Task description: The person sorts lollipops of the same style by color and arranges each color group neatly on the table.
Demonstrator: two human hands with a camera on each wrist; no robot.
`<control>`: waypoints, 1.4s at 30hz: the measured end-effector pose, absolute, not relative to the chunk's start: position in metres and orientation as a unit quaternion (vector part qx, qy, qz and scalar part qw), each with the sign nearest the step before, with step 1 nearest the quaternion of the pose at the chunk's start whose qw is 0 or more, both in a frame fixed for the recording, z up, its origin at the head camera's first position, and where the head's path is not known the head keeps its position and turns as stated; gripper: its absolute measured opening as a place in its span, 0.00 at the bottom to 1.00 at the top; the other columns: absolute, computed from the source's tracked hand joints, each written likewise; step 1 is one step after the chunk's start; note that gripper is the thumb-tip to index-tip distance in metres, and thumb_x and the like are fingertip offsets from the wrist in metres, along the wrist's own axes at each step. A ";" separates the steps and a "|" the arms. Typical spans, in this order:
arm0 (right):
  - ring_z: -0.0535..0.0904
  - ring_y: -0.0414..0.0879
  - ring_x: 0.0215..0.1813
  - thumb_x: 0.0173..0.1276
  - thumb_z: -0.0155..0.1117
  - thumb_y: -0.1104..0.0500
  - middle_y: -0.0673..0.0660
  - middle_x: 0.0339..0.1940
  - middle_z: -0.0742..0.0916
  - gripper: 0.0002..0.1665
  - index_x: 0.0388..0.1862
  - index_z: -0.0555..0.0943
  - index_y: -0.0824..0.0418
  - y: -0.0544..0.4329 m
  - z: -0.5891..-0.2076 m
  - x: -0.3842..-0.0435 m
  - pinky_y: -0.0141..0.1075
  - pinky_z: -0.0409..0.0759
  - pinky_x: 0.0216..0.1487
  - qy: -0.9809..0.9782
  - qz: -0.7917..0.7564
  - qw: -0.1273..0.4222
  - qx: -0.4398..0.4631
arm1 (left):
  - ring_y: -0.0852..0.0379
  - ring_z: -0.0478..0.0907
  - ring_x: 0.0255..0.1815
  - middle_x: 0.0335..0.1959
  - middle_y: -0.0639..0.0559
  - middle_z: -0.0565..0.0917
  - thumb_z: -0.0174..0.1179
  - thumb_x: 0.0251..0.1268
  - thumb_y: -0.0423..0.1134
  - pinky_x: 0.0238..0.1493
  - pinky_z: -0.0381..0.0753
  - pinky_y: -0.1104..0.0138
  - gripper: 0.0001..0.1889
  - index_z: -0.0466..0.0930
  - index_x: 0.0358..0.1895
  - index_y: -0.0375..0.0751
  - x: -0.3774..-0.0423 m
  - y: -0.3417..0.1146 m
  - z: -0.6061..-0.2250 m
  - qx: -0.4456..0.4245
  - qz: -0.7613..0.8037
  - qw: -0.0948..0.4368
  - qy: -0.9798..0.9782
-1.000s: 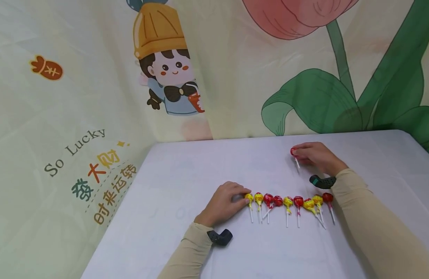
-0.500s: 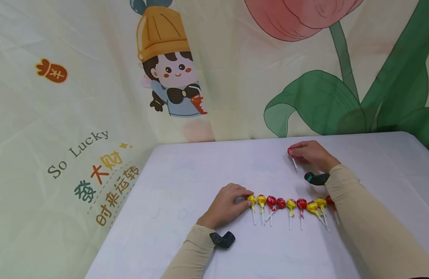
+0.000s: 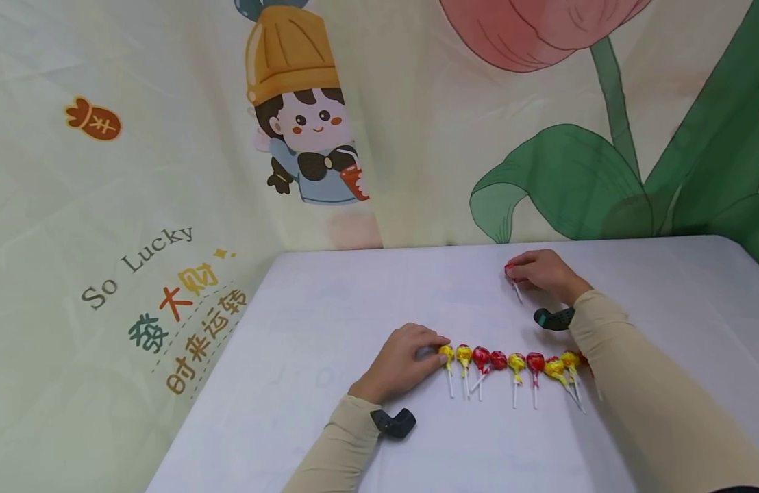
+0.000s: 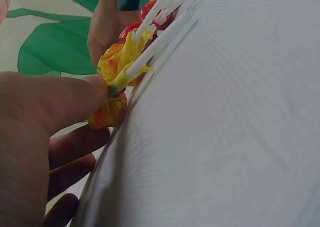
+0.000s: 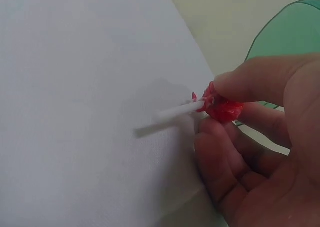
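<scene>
At the left end of a row of lollipops, my left hand (image 3: 396, 363) pinches the head of a yellow lollipop (image 4: 109, 111) between thumb and forefinger; its white stick points toward me. Farther back on the table, my right hand (image 3: 549, 274) holds a red lollipop (image 5: 227, 111) by its wrapped head, the stick angled down to the tabletop. Beside the left hand's lollipop lie another yellow one (image 3: 463, 354) and a red one (image 3: 481, 357), then several more red and yellow ones. The right sleeve mostly hides the red lollipop at the row's right end.
A white cloth covers the table (image 3: 355, 294). Behind it hangs a printed backdrop (image 3: 416, 137) with a cartoon child, a tulip and lettering. Each wrist carries a black strap device (image 3: 394, 423).
My right hand has moved slightly left with the red lollipop, and its sleeve now covers the row's right end. The left hand stays at the yellow lollipop; the head view has shifted a little.
</scene>
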State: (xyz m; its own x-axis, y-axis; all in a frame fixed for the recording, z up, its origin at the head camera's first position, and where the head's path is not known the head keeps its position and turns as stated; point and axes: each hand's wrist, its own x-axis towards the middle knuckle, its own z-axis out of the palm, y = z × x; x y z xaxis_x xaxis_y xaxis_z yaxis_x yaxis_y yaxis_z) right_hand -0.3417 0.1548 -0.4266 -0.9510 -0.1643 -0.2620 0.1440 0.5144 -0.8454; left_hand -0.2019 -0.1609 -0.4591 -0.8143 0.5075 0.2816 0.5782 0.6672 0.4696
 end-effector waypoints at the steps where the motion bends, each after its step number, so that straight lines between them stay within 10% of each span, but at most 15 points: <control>1: 0.75 0.58 0.56 0.75 0.61 0.52 0.65 0.62 0.78 0.27 0.68 0.74 0.63 0.153 -0.426 -0.342 0.43 0.76 0.58 0.857 -0.492 0.154 -0.006 | 0.61 0.75 0.53 0.48 0.60 0.84 0.66 0.67 0.46 0.57 0.73 0.61 0.14 0.87 0.54 0.53 -0.202 -0.161 -0.459 -0.299 -0.279 0.065 -0.910; 42: 0.75 0.59 0.51 0.72 0.63 0.53 0.67 0.54 0.80 0.25 0.61 0.75 0.67 0.141 -0.428 -0.357 0.43 0.77 0.49 0.900 -0.423 0.104 -0.028 | 0.62 0.74 0.53 0.48 0.61 0.84 0.66 0.68 0.46 0.57 0.73 0.61 0.15 0.86 0.55 0.54 -0.204 -0.162 -0.461 -0.302 -0.285 0.062 -0.908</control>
State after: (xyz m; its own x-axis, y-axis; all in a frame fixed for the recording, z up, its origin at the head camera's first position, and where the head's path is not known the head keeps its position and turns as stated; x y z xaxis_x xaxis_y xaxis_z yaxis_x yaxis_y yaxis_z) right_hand -0.3571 0.1409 -0.4282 -0.9768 -0.1381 -0.1634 0.0377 0.6406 -0.7670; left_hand -0.2043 -0.1617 -0.4614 -0.8102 0.5125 0.2845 0.5831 0.6550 0.4806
